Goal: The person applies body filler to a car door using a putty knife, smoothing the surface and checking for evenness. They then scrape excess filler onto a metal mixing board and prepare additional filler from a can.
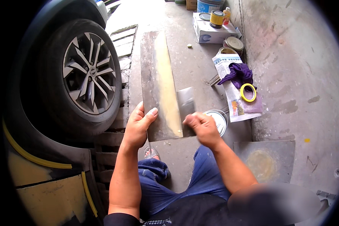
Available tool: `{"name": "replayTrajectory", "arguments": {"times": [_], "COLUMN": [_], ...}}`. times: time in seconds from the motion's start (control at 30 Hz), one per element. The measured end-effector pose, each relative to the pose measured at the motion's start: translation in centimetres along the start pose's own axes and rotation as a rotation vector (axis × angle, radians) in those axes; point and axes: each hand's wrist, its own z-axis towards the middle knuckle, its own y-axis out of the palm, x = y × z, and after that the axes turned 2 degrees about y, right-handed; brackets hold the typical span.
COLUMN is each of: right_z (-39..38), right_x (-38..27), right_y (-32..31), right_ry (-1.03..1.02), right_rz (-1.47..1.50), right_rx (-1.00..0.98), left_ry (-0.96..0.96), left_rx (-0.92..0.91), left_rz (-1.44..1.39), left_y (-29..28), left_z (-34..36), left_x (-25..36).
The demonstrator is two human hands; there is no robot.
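My left hand (138, 126) is closed around the lower left edge of a long, flat grey-brown panel (148, 75), its thumb on top. A pale yellow strip of putty-like paste (165, 81) runs lengthwise down the panel's right side. Against the panel's right edge is a thin grey spreader blade (185, 100), gripped at its lower end by my right hand (203, 128). That hand is slightly blurred. A small yellowish dab sits at the bottom end of the strip.
A car wheel (92, 73) and masked bodywork (51, 192) stand at the left. On the right are a newspaper (235, 109) with a purple cloth (239, 75) and yellow tape roll (248, 93), a white-lidded can (219, 122), a stained board (286, 158), a box (211, 32) and the wall (290, 75).
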Motion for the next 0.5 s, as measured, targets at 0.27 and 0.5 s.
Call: {"name": "replayTrajectory", "arguments": {"times": [0.27,0.5], "right_z": [1.3,0.8], "right_x": [-3.8,-3.5], "right_y": [-0.6,1.1], "right_ry": [-0.289,-0.291], "right_rz": [0.201,0.164], "right_rx": [-0.001,-0.049], "left_ry": [-0.032,-0.063], "left_rx": [-0.023,-0.011], "left_rz": [-0.101,-0.151], "left_y": [-0.5,-0.2], "left_z": [-0.1,0.1], "left_x": [0.4,0.0]}}
